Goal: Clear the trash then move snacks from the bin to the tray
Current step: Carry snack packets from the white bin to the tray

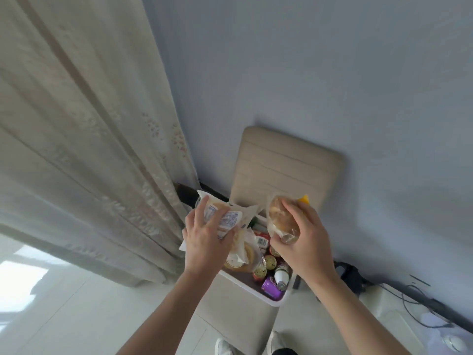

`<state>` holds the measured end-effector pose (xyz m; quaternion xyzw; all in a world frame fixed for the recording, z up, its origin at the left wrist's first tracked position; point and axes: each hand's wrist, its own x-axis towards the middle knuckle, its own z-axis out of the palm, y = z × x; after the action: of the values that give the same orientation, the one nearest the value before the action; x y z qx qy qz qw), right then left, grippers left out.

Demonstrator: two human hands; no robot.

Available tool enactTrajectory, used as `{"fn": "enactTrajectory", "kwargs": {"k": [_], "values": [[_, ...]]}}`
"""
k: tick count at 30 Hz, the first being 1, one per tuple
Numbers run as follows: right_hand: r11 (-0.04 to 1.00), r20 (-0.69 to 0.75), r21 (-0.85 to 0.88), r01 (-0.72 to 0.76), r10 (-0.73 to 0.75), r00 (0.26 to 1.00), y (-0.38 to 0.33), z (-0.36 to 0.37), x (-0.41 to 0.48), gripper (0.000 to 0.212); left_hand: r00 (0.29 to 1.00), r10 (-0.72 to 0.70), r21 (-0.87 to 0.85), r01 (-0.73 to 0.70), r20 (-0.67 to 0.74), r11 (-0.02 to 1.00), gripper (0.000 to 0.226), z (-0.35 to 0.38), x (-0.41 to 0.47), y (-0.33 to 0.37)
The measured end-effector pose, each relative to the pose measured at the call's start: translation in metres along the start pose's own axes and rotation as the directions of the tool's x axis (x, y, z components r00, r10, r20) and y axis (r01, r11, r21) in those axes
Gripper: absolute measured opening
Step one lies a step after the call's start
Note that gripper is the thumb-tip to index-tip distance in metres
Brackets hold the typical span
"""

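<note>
Hands (204, 242) (304, 242) around, seemingly, wrapped buns (225, 216) (279, 216)

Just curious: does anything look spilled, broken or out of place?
Nothing looks spilled or damaged. Cans and a white bottle lie jumbled in the white bin on the chair. Left hand holds a labelled bun pack, right hand a clear bun pack.

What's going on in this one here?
A person stands over a white plastic bin on a beige padded chair. The left hand grips a white printed bread packet, and the right hand grips a clear-wrapped brown bun, both above the bin. Inside lie small cans and a purple can.
</note>
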<state>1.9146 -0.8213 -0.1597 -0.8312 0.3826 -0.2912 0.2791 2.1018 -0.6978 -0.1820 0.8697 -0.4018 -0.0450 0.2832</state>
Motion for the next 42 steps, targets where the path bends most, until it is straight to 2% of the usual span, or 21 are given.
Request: {"fn": "enactTrajectory", "kwargs": {"k": [8, 11, 15, 21, 27, 35, 42], "values": [[0.970, 0.086, 0.092, 0.225, -0.233, 0.969, -0.027, -0.021, 0.036, 0.077, 0.973, -0.135, 0.047, 0.146, -0.188, 0.988, 0.043, -0.056, -0.016, 0.029], [0.937, 0.158, 0.159, 0.310, -0.334, 0.929, -0.036, -0.029, 0.044, 0.078, 0.930, -0.234, 0.047, 0.258, -0.285, 0.965, 0.045, -0.074, -0.035, 0.041], [0.859, 0.206, 0.293, 0.420, -0.486, 0.850, -0.057, -0.035, 0.045, 0.077, 0.837, -0.356, 0.028, 0.403, -0.415, 0.915, 0.045, -0.097, -0.068, 0.056], [0.728, 0.286, 0.478, 0.491, -0.658, 0.697, -0.102, -0.024, 0.023, 0.076, 0.652, -0.473, -0.023, 0.573, -0.592, 0.819, 0.043, -0.129, -0.145, 0.064], [0.590, 0.311, 0.636, 0.497, -0.786, 0.535, -0.155, -0.009, -0.040, 0.073, 0.419, -0.553, -0.080, 0.741, -0.720, 0.666, 0.041, -0.158, -0.252, 0.063], [0.430, 0.325, 0.814, 0.391, -0.895, 0.307, -0.211, -0.013, -0.172, 0.072, 0.131, -0.536, -0.158, 0.874, -0.834, 0.460, 0.046, -0.176, -0.406, 0.086], [0.304, 0.284, 0.901, 0.309, -0.953, 0.108, -0.230, -0.047, -0.306, 0.073, -0.072, -0.472, -0.241, 0.921, -0.878, 0.306, 0.051, -0.168, -0.560, 0.130]]}}
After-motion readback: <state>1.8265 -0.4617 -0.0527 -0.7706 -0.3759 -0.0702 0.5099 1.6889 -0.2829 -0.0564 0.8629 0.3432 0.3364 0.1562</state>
